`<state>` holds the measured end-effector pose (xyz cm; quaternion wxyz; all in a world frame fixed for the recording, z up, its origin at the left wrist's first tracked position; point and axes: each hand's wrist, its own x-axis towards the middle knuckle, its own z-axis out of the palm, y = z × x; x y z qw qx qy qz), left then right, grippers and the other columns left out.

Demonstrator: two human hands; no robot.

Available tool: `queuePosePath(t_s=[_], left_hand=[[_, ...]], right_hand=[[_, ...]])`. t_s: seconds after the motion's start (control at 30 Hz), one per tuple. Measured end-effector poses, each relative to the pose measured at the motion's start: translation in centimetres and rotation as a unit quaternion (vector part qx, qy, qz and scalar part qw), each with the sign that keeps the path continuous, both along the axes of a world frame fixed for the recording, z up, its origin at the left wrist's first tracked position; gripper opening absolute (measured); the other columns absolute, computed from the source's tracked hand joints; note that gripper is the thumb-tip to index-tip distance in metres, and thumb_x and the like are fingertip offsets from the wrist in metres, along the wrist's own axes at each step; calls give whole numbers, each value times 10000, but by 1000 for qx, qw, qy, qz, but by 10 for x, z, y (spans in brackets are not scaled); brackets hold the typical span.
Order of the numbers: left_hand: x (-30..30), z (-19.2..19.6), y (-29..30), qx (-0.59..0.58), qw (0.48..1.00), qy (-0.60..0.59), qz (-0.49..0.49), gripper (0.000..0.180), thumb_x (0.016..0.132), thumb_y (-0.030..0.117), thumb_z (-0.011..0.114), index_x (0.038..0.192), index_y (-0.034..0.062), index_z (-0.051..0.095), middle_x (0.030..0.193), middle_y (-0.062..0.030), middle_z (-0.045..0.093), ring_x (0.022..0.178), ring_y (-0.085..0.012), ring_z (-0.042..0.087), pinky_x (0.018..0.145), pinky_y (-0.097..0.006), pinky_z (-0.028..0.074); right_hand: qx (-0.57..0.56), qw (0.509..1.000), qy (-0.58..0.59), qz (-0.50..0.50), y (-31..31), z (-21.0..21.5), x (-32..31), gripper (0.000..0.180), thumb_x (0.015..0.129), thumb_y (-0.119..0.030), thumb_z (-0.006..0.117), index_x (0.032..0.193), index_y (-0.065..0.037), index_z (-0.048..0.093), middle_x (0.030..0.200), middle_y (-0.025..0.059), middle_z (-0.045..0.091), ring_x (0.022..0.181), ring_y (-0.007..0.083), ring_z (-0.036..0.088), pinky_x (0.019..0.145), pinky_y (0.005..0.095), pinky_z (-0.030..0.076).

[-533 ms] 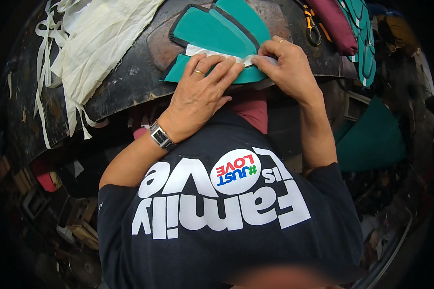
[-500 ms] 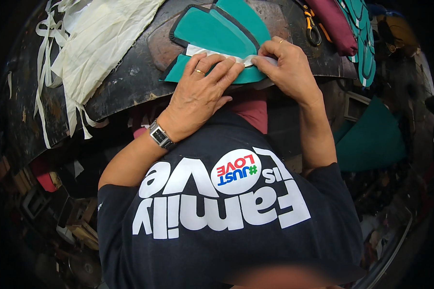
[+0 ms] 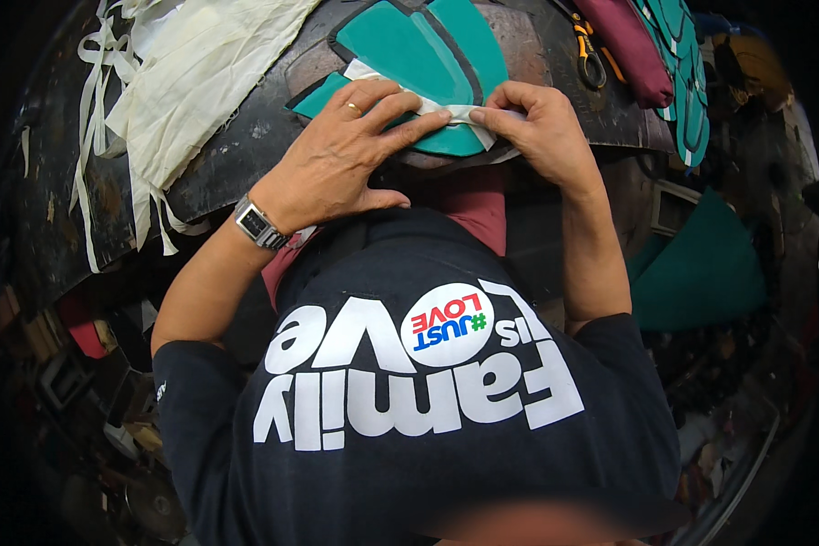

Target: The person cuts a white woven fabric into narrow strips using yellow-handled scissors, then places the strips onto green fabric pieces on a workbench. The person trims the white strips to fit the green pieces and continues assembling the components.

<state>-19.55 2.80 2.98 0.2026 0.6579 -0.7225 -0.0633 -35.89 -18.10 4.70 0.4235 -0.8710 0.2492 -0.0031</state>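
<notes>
Since the earlier frame your hands have barely shifted: both were already pressed on the white strip at the near edge of the teal piece, and your left fingers now lie a touch flatter across it. In the head view, your left hand (image 3: 337, 164) rests palm down on the teal piece (image 3: 409, 55), a ring on one finger and a watch (image 3: 259, 223) on the wrist, the fingers stretched out to the right and pressing the strip (image 3: 446, 111) down rather than closed round it. Your right hand (image 3: 537, 136) meets it from the other side, thumb and fingertips pinched together on the strip's right end, so the strip is clamped there and held flat on the left. The strip runs along the near edge of the teal piece, between your two hands, and its far end shows white just beyond your left fingers. The teal piece lies on a dark, worn bench (image 3: 246, 136) right in front of your chest, with dark edging round its curved panels. To your left on the bench sits a heap of cream cloth (image 3: 191, 73) with loose tapes hanging over the edge. To the far right lie orange-handled scissors (image 3: 590, 50), a maroon roll (image 3: 628, 45) beside them and a stack of teal cut shapes (image 3: 687, 73) beyond that. Lower right, off the bench, there is more teal cloth (image 3: 701, 273)
</notes>
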Motion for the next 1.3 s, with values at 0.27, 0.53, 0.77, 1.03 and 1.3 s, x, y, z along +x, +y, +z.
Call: queuePosePath(t_s=[0.27, 0.53, 0.77, 1.03, 1.3], left_hand=[[-2, -3, 0, -4, 999, 21, 25, 961, 621, 434, 864, 1463, 212, 457, 1314, -67, 507, 1272, -279, 442, 1122, -420, 356], [1, 0, -13, -20, 996, 65, 54, 601, 757, 374, 784, 1296, 159, 629, 1164, -68, 590, 1099, -266, 540, 981, -413, 407], [-34, -7, -13, -63, 992, 39, 101, 663, 731, 327, 799, 1306, 69, 592, 1251, -103, 542, 1157, -285, 518, 1018, -435, 395], [-61, -15, -5, -37, 994, -17, 98, 906, 693, 245, 833, 1480, 78, 415, 1546, -82, 378, 1415, -344, 327, 1164, -495, 252], [-29, 0, 1, -22, 1000, -9, -8, 829, 693, 193, 835, 1441, 146, 481, 1485, -54, 466, 1410, -322, 362, 1167, -480, 279]], right_hand=[[-29, 1000, 7, -8, 3, -2, 2, 239, 871, -210, 715, 823, 20, 671, 671, 39, 631, 637, 69, 556, 583, 247, 454], [-70, 996, 50, -32, 7, 1, 7, 285, 780, -327, 705, 790, -43, 690, 653, 105, 642, 645, 246, 639, 648, 359, 497], [-98, 992, 79, -25, 6, 1, 15, 263, 712, -359, 668, 729, -97, 686, 684, 119, 672, 706, 319, 675, 667, 405, 518], [-110, 989, 18, -94, 12, 5, 6, 362, 675, -309, 785, 875, -69, 601, 855, 168, 682, 861, 371, 671, 748, 448, 510], [72, 983, -43, -166, 23, -1, -27, 356, 801, -328, 778, 856, -29, 592, 769, 179, 675, 684, 273, 693, 594, 376, 505]])
